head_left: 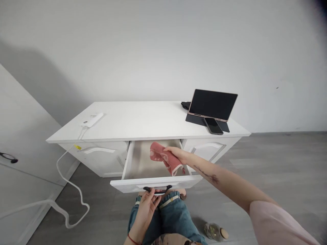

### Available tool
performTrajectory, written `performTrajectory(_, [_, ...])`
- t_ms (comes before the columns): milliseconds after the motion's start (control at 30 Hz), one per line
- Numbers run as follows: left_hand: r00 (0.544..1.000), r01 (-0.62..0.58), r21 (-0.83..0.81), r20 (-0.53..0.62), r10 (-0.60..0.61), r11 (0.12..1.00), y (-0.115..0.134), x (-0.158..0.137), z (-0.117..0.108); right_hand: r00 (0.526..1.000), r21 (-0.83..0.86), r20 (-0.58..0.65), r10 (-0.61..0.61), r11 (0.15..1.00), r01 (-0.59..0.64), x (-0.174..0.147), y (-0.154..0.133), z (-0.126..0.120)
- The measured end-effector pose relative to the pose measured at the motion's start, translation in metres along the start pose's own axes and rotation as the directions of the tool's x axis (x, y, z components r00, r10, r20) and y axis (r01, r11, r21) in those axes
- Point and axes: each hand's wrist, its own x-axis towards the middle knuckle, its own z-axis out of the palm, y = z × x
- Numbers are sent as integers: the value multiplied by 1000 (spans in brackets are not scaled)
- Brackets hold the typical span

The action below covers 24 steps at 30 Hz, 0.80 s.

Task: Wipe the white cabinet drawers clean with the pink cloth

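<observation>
My right hand point(177, 153) grips a folded pink cloth point(163, 154) with pale markings and a light edge, held over the pulled-out drawer point(139, 160). The drawer is white, and its visible inside holds nothing else. At the drawer front, my left hand point(149, 204) has its fingers curled at the black handle point(163, 191). Part of the handle is hidden behind those fingers.
On the white cabinet top point(143, 119) stand a tablet-like screen point(213, 104), a phone point(213, 126) and, at left, a white power strip-like device point(92, 119) with a trailing cable point(68, 182). A corked glass jar point(216, 232) is on the floor.
</observation>
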Motion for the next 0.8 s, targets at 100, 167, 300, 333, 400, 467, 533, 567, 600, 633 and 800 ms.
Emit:
performTrajectory(100, [1000,13,11,-24,-13,1000,-1,-2,-3,999,-388,-33,-21,922,6,47,15,10])
performTrajectory(167, [999,20,9,-32,-20,1000,-2,-2,-5,986,-701,32,-164,700,139,73,27,16])
performTrajectory(300, [999,17,-16,-50,-18,1000,-2,1,-7,835,-831,506,-215,137,539,106,51,26])
performTrajectory(333, [998,18,-22,-55,-19,1000,-3,2,-7,796,-799,588,-144,48,599,111,57,27])
performTrajectory(400, [998,27,-35,-62,-29,999,-3,4,-8,750,-749,662,-19,-75,659,117,68,28])
performTrajectory(467, [998,32,-53,-59,-35,998,-4,4,-9,727,-721,686,15,-120,683,120,76,28])
performTrajectory(533, [998,36,-67,-45,-39,997,-4,5,-10,708,-705,706,-11,-101,702,123,80,28])
performTrajectory(567, [998,35,-68,-40,-38,997,-4,5,-10,704,-704,709,-31,-83,705,125,81,27])
performTrajectory(600, [998,38,-64,-41,-41,997,-3,5,-11,706,-707,707,-48,-67,704,127,81,26])
performTrajectory(633, [998,45,-57,-47,-48,997,-3,5,-11,715,-717,697,-64,-57,694,130,81,25])
performTrajectory(800, [992,87,-49,-85,-91,995,-2,5,-10,797,-807,583,-157,1,590,155,72,14])
